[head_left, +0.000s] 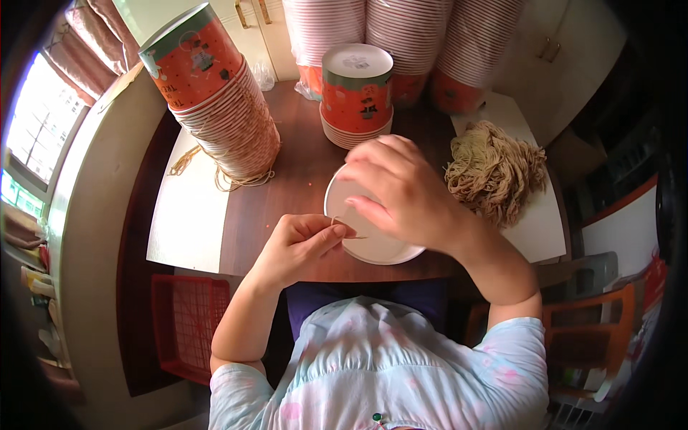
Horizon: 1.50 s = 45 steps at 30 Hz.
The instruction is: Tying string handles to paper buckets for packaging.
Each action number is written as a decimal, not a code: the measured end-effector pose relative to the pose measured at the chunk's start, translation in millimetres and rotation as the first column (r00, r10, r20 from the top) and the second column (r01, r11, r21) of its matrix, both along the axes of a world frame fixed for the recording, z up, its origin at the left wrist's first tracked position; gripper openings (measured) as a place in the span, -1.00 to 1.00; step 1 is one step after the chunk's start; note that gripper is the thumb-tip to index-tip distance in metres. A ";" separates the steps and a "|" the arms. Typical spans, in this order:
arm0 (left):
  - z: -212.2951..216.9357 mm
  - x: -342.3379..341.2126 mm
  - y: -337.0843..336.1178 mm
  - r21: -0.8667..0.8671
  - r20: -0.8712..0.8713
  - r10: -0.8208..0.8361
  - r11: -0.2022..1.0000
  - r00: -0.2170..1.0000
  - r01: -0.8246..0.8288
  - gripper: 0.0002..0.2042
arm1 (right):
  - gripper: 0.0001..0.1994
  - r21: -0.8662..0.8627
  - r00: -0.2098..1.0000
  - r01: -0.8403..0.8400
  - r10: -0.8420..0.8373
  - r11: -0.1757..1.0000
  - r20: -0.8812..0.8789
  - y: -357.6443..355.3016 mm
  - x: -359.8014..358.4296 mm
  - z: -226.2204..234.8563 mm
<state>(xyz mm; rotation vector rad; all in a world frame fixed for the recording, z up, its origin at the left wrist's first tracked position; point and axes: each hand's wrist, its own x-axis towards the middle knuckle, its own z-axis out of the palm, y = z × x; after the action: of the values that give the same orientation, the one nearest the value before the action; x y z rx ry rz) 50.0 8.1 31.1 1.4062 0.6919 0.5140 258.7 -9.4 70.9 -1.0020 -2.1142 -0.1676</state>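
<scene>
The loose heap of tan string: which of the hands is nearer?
Right: the right hand is left of the string heap; the left hand is much farther left.

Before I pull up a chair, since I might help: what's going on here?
A person pinches a thin strand in the left hand by a white round piece. The right hand hovers over it, fingers parted. Stacked orange tubs stand beyond, and a heap of tan strands lies to the right.

I see daylight from the gridded window (36, 132) at left, its panes blown out white; the surface (295, 161) looks bright, the right fingers (374, 156) slightly motion-blurred, and straight edges bow toward the black rim.
</scene>
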 end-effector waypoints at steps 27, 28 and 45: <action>-53.7 -1.4 -60.8 0.647 0.320 0.450 0.539 0.834 -0.539 -0.80 | -0.75 -0.074 0.944 0.307 -0.314 0.949 -0.106 -93.9 -64.2 -67.9; -52.7 0.2 -67.1 0.553 0.292 0.492 0.613 0.820 -0.564 -0.84 | -0.75 -0.050 0.943 0.303 -0.307 0.952 -0.131 -89.6 -62.4 -71.6; -79.2 2.4 -45.9 -0.383 0.373 0.556 0.822 0.743 -0.423 -0.86 | -0.85 -0.522 0.668 -0.178 -0.287 0.834 -0.687 -59.8 -65.6 -113.9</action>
<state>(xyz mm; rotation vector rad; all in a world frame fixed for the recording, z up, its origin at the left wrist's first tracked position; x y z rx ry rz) 52.4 -37.8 -48.1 0.7661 0.7010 1.1019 193.1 -69.2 -43.0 -1.1917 -1.3428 0.7755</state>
